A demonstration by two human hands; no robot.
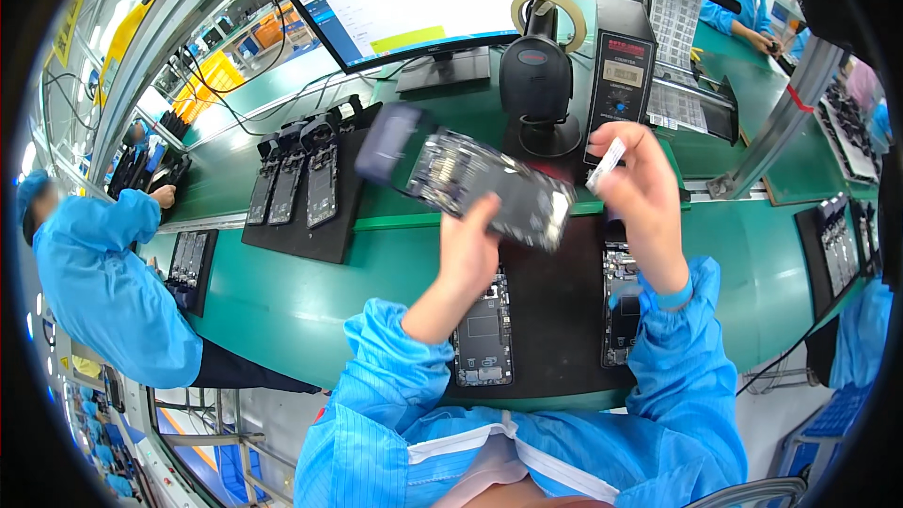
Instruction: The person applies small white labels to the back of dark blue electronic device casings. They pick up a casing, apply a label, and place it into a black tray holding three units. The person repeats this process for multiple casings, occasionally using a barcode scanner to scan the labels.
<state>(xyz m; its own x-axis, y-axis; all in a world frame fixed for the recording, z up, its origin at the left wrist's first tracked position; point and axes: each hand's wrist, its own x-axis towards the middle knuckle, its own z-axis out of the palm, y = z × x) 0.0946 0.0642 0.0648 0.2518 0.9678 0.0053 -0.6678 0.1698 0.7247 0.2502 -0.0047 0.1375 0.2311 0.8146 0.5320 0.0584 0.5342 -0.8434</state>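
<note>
One opened phone assembly [527, 196], tilted, gripped in the left hand [468, 249] over the far left corner of the black mat [555, 339]; one small white label [607, 165], pinched in the right hand [644, 198]; two phone units [484, 339], lying near the mat's left and right edges.

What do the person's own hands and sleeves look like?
The left hand and right hand are ungloved. The left sleeve and right sleeve are bright blue, loose and wrinkled, gathered toward the wrists. A blue band shows at the right wrist; I can't tell whether it's a strap or an inner cuff.
</note>
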